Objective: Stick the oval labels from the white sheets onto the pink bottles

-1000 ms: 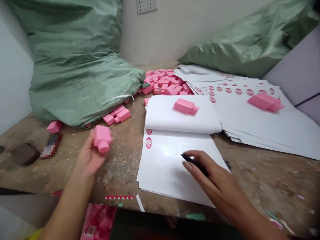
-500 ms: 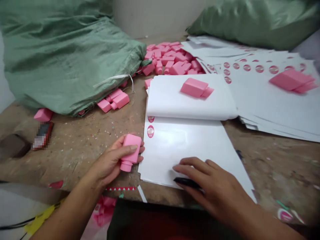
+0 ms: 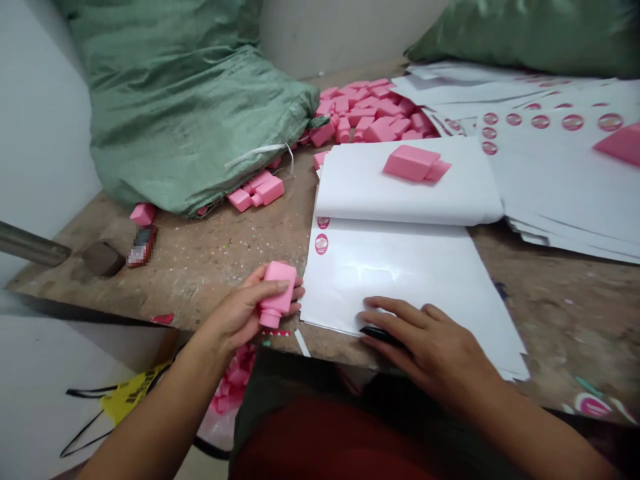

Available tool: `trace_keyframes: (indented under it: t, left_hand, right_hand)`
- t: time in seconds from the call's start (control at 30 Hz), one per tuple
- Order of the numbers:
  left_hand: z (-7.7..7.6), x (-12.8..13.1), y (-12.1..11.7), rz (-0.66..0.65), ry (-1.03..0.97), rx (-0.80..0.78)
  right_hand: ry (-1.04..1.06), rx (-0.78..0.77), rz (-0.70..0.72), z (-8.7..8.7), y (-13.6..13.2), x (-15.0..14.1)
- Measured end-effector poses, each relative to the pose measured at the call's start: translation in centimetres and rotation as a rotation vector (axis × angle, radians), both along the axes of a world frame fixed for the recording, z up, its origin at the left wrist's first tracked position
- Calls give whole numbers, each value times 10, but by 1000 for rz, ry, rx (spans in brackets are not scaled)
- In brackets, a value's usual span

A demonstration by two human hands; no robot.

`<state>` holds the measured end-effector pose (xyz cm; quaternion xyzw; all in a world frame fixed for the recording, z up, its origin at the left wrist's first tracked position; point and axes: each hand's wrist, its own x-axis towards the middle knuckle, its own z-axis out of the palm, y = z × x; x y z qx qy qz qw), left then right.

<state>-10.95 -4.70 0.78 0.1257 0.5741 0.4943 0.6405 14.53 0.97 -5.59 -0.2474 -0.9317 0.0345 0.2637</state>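
Note:
My left hand (image 3: 235, 312) is closed around a pink plastic bottle (image 3: 281, 283), thumb across its flat face and neck pointing down toward me. It is just left of a white sheet of labels (image 3: 380, 267), where a red oval label (image 3: 321, 244) shows near the left edge. Over the sheet's lower part, my right hand (image 3: 440, 350) grips a slim black tool (image 3: 381, 335) between thumb and fingers; its kind is mostly hidden. The upper part of the sheet is folded back (image 3: 350, 190), with another pink bottle (image 3: 413, 163) lying on top.
A green sack (image 3: 200, 127) slumps at the back left beside a pile of pink bottles (image 3: 375, 110). More label sheets (image 3: 565, 180) are stacked at right, with a pink bottle (image 3: 623, 143). A red phone (image 3: 142, 245) and a dark block (image 3: 103, 258) lie at left.
My view has swung left, so the table's things appear further right and slightly higher. Both hands keep their hold, with little movement relative to the sheet.

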Motion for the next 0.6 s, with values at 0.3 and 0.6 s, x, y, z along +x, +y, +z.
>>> trace_keyframes:
  t: [0.3,0.6]
  left_hand:
    - [0,3,-43,32,-75,-89]
    - [-9,0,-38,101,-209,-91]
  right_hand:
    - [58,-139,-43,-4,-4,-1]
    - [46,-195,-8,1,-16,-29]
